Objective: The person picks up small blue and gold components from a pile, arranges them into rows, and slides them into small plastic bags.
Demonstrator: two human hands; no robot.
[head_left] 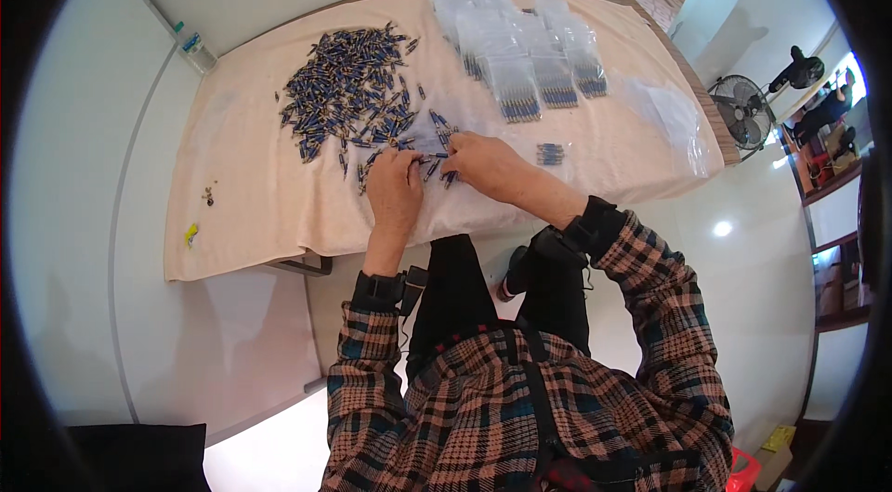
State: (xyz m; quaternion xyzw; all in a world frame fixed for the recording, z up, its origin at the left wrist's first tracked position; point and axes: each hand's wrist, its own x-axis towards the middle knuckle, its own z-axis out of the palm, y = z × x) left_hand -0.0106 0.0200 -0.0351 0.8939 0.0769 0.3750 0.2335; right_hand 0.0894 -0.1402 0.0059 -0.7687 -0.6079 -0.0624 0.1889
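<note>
Small blue cylindrical pieces with brass-coloured ends lie in a large loose pile point(348, 88) on the cloth-covered table. At the near edge of this pile my left hand point(395, 187) is closed, fingertips together. My right hand point(491, 169) reaches in from the right, its fingers also pinched. Between both sets of fingertips shows a blue cylindrical piece point(435, 157), apparently gripped from either side. More loose pieces point(441, 125) lie just beyond the fingers. To the right of my right hand, several pieces sit side by side in a neat row point(550, 154).
Clear plastic bags point(509, 65) holding rows of the pieces overlap at the far right. Flat clear bags point(671, 120) lie near the table's right end. A bottle point(193, 48) stands at the far left; a yellow scrap point(191, 234) lies at the near left. A fan point(743, 111) stands beyond the table.
</note>
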